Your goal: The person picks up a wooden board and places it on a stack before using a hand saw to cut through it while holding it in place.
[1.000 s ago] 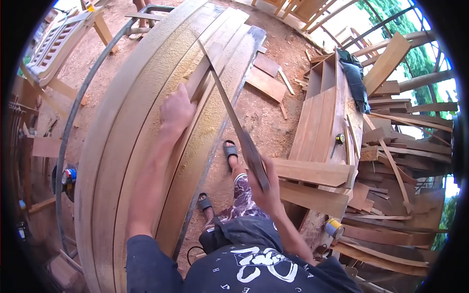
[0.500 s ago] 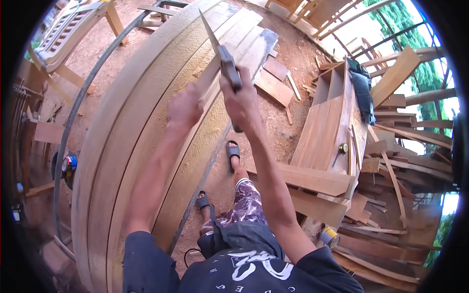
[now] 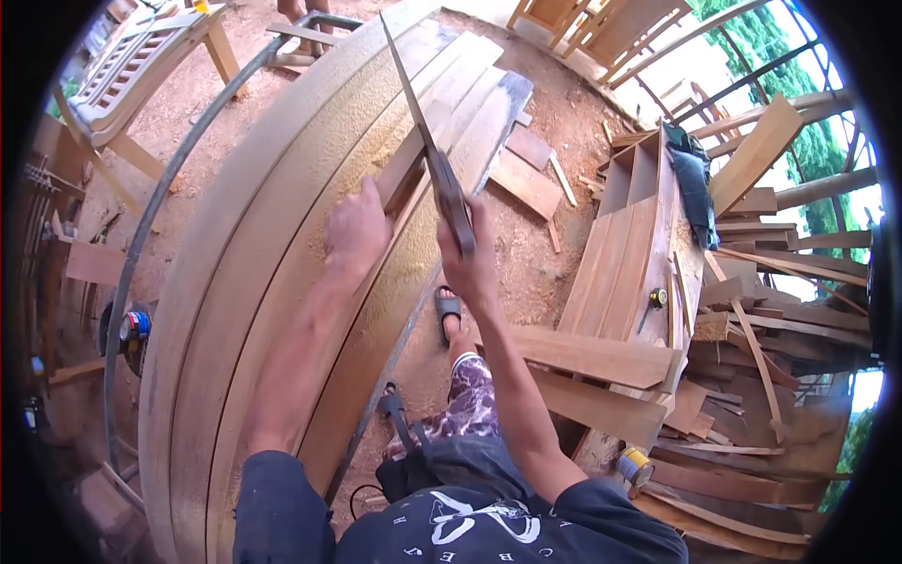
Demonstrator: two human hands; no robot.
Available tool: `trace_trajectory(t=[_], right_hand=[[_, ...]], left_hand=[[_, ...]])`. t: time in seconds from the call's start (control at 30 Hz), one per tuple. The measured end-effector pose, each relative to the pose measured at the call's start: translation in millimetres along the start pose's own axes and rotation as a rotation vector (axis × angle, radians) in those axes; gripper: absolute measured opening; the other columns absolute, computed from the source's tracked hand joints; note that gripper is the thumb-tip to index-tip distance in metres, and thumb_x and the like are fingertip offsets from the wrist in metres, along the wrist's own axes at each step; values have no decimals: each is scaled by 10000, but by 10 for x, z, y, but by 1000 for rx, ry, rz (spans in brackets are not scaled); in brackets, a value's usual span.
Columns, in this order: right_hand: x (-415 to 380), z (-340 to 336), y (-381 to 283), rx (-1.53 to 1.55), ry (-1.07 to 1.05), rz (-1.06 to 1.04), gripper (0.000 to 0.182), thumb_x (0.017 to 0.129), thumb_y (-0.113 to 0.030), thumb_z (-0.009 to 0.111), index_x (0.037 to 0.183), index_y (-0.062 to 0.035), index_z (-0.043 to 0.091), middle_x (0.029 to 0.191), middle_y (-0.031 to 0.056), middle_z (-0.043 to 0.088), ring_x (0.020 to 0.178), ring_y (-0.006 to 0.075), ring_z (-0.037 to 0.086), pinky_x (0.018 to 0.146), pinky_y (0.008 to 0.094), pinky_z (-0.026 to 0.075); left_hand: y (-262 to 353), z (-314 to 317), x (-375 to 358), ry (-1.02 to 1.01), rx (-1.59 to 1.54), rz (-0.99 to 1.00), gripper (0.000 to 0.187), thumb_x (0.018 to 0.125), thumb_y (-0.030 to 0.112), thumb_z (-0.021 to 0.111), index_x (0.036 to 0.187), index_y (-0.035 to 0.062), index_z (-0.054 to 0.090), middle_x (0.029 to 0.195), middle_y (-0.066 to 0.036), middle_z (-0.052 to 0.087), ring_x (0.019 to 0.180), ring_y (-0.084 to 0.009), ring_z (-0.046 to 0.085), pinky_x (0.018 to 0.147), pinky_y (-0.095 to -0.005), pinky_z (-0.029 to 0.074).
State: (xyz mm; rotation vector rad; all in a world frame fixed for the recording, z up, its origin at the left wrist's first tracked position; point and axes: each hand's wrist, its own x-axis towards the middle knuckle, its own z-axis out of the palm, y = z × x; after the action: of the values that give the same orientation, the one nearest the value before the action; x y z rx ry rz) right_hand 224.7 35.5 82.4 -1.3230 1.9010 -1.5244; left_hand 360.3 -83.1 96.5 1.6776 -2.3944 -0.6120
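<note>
A handsaw with a dark handle points away from me, its blade over a narrow wooden piece. My right hand is wrapped round the saw's handle. My left hand is closed on the near end of the narrow piece, holding it above the long boards. Those wide boards lie side by side below both hands, with yellowish sawdust on them.
A wooden frame with slats stands at the upper left, near another person's legs. Loose planks lie on the ground. At the right are a long wooden cabinet, a can and piled offcuts.
My right hand and the saw handle have moved down towards me, and the blade is seen more edge-on. My left hand has shifted slightly. A person's legs now show at the top.
</note>
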Motion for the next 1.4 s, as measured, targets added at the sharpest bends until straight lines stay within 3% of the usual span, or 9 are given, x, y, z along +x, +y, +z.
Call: trace_trajectory(t=[0.17,0.23,0.43,0.63,0.73,0.87,0.93,1.07,1.4], right_hand=[[223,-123,-570,-53,-115,247,404,980,-220,613,1336,-88,477,869,207,653,770,316,643,717,436,511],[-713,-447,-196,-91,-41,-15,496,968,-123,621,1422,-59,429,1025,216,656,863,295,668,768,393,523],[-2626,-1501,-1051,-93,-107,260,550,914,-21,641,1410,29,409,1170,171,641,991,200,647,891,333,512],[-27,-33,108,-126,23,-105,440,969,-140,633,1373,-83,467,975,191,684,834,309,688,731,410,530],[753,166,-641,-154,-137,238,391,996,-227,602,1338,-88,474,939,223,659,800,318,651,709,437,507],[-360,-242,-224,-144,-32,28,466,963,-131,622,1396,-74,459,957,211,674,869,313,684,759,396,527],[-1486,-796,-291,8,-105,130,513,932,-19,651,1401,5,442,1101,143,658,1001,213,663,892,352,522],[-2880,-1572,-790,-102,-119,237,513,904,-3,610,1381,32,425,1194,198,617,1058,246,654,934,373,509],[319,137,-277,-181,-49,38,438,959,-186,646,1353,-111,470,863,198,673,739,314,682,661,437,516]], left_hand=[[20,38,-18,-68,-11,8,460,860,278,750,1176,15,543,941,-274,713,929,-470,697,829,-560,556],[-4,-20,-22,-1,-39,8,482,863,280,745,1211,12,547,976,-289,708,960,-466,691,851,-555,549],[-15,160,-65,-85,-9,-6,422,893,259,732,1158,4,524,965,-268,717,928,-405,729,806,-505,601],[-3,20,45,-44,17,-13,448,898,223,738,1222,7,514,885,-235,720,855,-399,737,755,-502,621],[3,-54,-38,-18,19,43,374,889,226,724,1124,11,528,909,-257,721,907,-418,730,795,-503,599],[-40,-44,17,-30,3,49,394,885,235,725,1139,0,537,917,-255,724,909,-412,730,800,-492,602],[-14,-89,31,-37,0,25,429,885,254,731,1172,-4,542,908,-256,721,899,-413,728,804,-501,596],[-9,-16,-31,-96,-13,-20,471,898,283,732,1205,-15,535,900,-250,718,864,-395,734,804,-485,605],[-119,-73,36,-51,-3,40,386,884,243,716,1138,13,538,913,-256,721,913,-428,722,809,-518,590]])
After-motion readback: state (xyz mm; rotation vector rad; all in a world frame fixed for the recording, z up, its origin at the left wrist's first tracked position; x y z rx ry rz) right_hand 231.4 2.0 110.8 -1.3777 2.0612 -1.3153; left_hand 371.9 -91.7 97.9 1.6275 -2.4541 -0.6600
